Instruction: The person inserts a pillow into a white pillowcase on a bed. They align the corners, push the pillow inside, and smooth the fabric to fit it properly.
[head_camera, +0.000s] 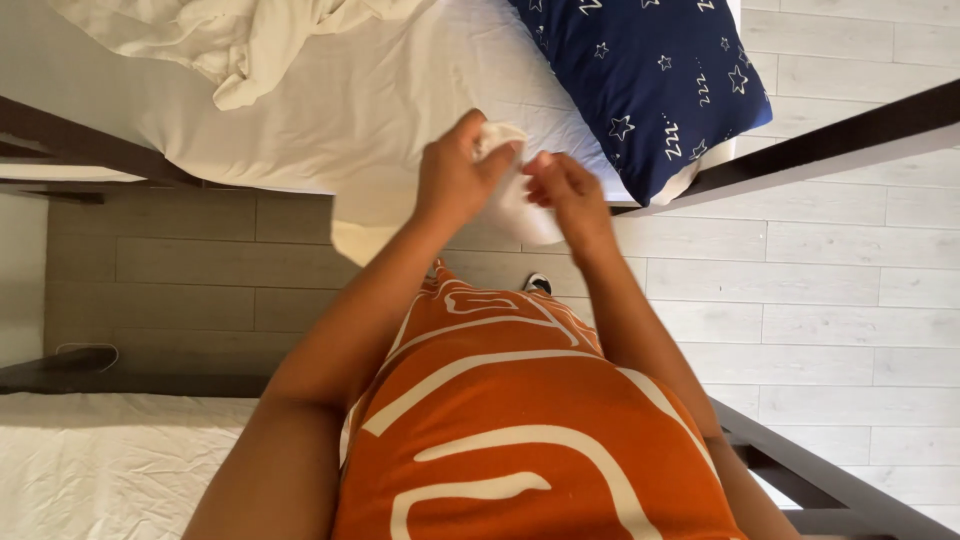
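Above pale plank floor (850, 250), both hands gripped a white cloth (515, 205): left hand (455, 175) at nine o'clock, right hand (562, 190) at three; white-sheeted bed (350, 110) and navy star pillow (650, 80) at twelve.

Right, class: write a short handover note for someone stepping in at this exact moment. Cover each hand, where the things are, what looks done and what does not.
Left hand: gripping a bunched edge of the white sheet, above the bed's edge.
Right hand: pinching the same bit of sheet, close beside the left.
Things: mattress covered in white; crumpled white bedding lies at its far side; navy star-patterned pillow sits at the right end, overhanging the dark frame.
Done: sheet lies over most of the mattress.
Left: the near edge hangs loose; the crumpled bedding is not spread.
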